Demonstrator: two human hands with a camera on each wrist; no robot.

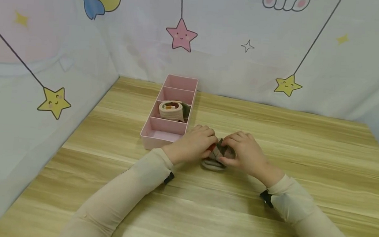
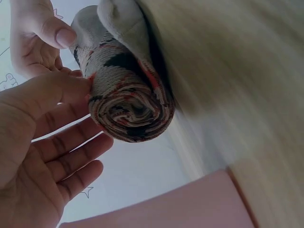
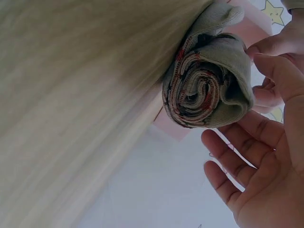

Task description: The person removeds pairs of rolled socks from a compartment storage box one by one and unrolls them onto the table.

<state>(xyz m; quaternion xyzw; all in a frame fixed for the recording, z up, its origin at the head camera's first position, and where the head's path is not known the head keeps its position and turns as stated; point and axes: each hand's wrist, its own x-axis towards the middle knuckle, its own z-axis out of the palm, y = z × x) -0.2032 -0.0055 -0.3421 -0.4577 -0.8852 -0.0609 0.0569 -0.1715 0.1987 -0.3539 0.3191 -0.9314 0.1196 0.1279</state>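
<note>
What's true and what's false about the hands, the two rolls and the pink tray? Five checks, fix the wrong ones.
1. The left hand and the right hand both touch the patterned roll. True.
2. A beige roll sits in the pink tray. True.
3. The beige roll is in the compartment nearest the person. False: it is in the second from the front.
4. The pink tray has three compartments. False: it has four.
5. The patterned roll shows a spiral end in both wrist views. True.
</note>
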